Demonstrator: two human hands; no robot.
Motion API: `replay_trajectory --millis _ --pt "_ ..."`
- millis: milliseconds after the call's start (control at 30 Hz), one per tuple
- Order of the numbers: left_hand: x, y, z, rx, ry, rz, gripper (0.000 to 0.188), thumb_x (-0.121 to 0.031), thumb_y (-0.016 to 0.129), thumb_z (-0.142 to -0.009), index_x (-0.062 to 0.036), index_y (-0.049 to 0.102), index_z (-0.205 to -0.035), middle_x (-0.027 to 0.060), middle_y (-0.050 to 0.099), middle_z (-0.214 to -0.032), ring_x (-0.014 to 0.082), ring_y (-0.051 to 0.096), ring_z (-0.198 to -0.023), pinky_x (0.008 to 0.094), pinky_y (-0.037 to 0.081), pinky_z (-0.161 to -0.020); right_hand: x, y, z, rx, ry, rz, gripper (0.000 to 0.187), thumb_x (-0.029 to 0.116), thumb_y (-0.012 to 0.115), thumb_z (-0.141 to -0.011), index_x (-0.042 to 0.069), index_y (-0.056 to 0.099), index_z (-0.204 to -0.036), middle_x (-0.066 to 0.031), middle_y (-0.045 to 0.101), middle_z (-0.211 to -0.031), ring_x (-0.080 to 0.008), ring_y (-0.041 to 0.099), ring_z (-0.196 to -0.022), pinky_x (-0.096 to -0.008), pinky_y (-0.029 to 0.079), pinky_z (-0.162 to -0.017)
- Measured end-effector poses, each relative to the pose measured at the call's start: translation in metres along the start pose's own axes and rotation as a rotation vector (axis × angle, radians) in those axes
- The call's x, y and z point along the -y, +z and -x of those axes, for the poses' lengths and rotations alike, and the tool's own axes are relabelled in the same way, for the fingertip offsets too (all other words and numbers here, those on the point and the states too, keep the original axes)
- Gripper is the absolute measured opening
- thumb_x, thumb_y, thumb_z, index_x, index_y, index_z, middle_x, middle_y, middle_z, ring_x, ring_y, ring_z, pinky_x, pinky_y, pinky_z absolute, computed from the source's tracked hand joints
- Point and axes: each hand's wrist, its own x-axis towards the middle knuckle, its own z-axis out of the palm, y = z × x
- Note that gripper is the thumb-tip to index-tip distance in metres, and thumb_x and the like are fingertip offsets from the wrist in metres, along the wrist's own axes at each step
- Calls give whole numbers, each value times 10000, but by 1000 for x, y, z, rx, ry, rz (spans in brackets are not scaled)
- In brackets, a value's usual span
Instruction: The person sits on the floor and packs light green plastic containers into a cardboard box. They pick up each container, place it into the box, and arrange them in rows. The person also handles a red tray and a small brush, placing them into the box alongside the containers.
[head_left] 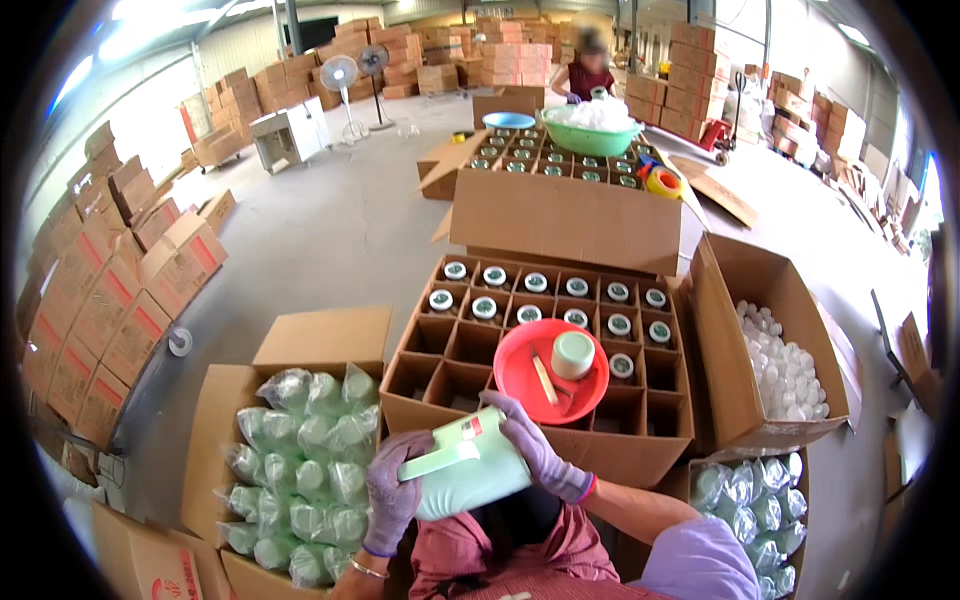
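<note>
a pale green jug (478, 482) is held tilted on its side above the lap, between two gloved hands. its handle end is gripped by the left hand (392, 495), its fingers curled in; the far end is clasped by the right hand (532, 445), fingers bent over it. just beyond, a red basin (513, 372) is set on a divided carton (620, 458), and in it a wooden-handled tool (544, 380) and a pale green cup (572, 354) are held. white-lidded jars (528, 315) are seated in the carton's rear compartments. to the left, bagged green containers (310, 470) are packed in an open carton (325, 335).
</note>
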Motion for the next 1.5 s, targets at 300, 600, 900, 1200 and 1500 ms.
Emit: replay_trajectory --millis 300,600,900,1200,1500 --pt "48 -31 29 -91 -675 515 218 -58 596 -878 54 646 -1058 112 687 -991 166 653 -887 286 528 -792 39 -24 -17 16 26 527 471 323 601 -863 4 551 -1206 -189 596 -1105 -298 589 -1057 -375 457 -918" --pt "56 -40 40 174 -673 254 325 -296 568 -921 2 691 -970 52 679 -856 109 607 -734 258 488 -650 -35 -124 -53 -261 165 1550 222 240 634 -807 69 632 -949 -160 612 -883 -327 618 -839 -423 508 -757" --pt "63 -39 35 228 -493 96 443 -402 537 -932 19 673 -964 57 679 -783 104 623 -686 263 494 -614 -52 -159 -33 307 529 1787 143 126 561 -803 91 639 -917 -128 571 -1093 -288 603 -1010 -400 527 -793" --pt "92 -42 40 211 -769 360 360 -332 545 -927 4 673 -930 48 672 -772 110 631 -690 255 498 -606 -8 -150 -36 122 123 1221 277 254 638 -718 34 625 -886 -167 580 -924 -344 594 -888 -414 483 -817" --pt "91 -41 16 349 -963 345 373 -362 604 -896 2 677 -930 49 678 -820 103 631 -706 244 498 -632 34 -22 -27 539 -797 1077 179 165 592 -737 120 584 -910 -60 549 -1029 -246 547 -1009 -444 436 -946"
